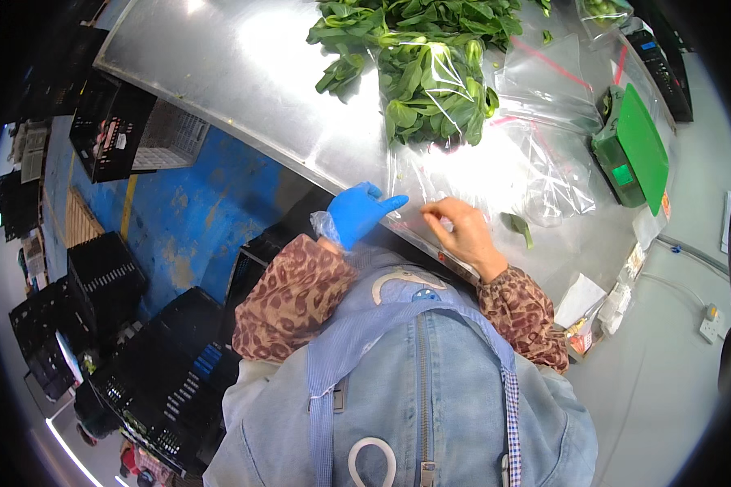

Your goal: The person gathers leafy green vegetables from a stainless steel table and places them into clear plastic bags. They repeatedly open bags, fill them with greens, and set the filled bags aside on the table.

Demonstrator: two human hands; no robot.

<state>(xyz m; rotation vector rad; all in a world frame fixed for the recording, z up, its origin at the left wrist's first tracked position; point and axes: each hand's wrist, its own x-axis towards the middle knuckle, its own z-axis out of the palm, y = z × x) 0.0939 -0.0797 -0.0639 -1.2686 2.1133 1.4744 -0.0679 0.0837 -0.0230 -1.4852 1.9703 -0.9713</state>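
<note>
My left hand, in a blue disposable glove, is over the front edge of the metal table, thumb stretched out from half-curled fingers. Nothing shows in its grasp. To its right is my bare right hand, fingers bent and slightly blurred; whether it pinches anything is unclear. Both are beside the near end of a clear plastic bag, which lies flat with its mouth towards me. Leafy greens with pale stems fill the far part of this bag. A loose pile of similar greens lies beyond.
Clear bags with red strips lie to the right, near a loose leaf. A scale with a green platform stands at the right edge of the metal table. Black crates are stacked on the blue floor at left.
</note>
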